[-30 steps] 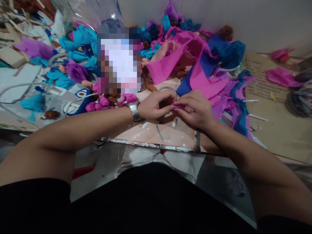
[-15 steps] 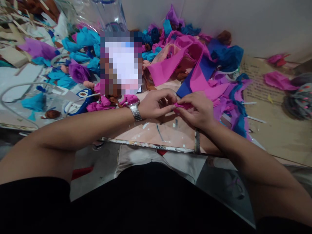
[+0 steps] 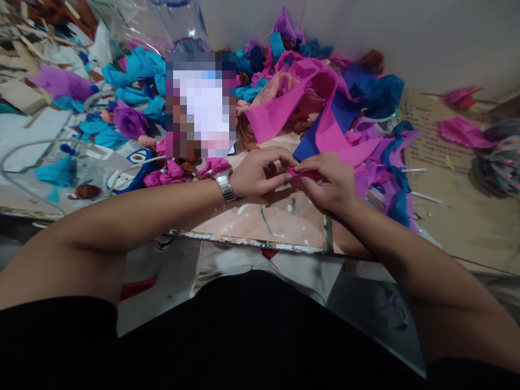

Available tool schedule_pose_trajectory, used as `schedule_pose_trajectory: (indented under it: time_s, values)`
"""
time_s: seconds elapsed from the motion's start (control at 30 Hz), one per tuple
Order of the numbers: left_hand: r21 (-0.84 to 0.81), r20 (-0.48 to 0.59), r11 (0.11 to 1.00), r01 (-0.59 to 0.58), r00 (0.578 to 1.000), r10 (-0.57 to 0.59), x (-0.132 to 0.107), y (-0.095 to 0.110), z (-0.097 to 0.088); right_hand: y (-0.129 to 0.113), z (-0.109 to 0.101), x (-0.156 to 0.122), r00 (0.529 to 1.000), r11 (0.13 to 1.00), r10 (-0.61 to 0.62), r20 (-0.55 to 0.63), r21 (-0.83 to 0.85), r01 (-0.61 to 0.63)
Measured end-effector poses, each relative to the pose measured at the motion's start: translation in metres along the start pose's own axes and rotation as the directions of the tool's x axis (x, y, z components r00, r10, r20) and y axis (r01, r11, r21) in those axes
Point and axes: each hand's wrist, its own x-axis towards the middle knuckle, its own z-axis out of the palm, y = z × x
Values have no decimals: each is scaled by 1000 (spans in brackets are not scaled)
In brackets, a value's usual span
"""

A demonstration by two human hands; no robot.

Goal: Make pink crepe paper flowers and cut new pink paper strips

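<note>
Between my hands, just above the near part of the table, is a small piece of bright pink crepe paper [image 3: 296, 174], folded or rolled tightly. My left hand [image 3: 260, 173], with a metal-band watch on its wrist, pinches the paper's left end between thumb and forefinger. From the other side my right hand [image 3: 331, 181] grips the same paper with thumb and fingers; part of it is hidden under them. Behind the hands lie a long pink paper strip [image 3: 276, 111] and a dark blue sheet [image 3: 306, 143]. Several twisted pink paper flowers [image 3: 168, 174] rest near the left wrist.
Blue, purple and brown crepe paper pieces pile along the wall. A pixelated phone-like screen [image 3: 205, 108] and a clear plastic jar [image 3: 182, 32] stand behind my left hand. A white cable [image 3: 52, 142] crosses the left side. Cardboard [image 3: 459, 216] covers the right.
Fingers shift slightly on the pink paper, and its left end now shows as a tighter curl at my left fingertips. Both arms stay nearly in place.
</note>
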Motion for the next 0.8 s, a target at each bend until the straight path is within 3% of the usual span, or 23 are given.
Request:
schedule_pose_trajectory:
  time_s: [0.33,0.8]
  values:
    - [-4,-54,1000,25,998,-25,-1,5,2,-2,-1,1,997,999,-46,-57,-14,46]
    - [26,-61,991,-129,990,130,2,6,0,0,-3,4,998,999,-47,-52,-12,47]
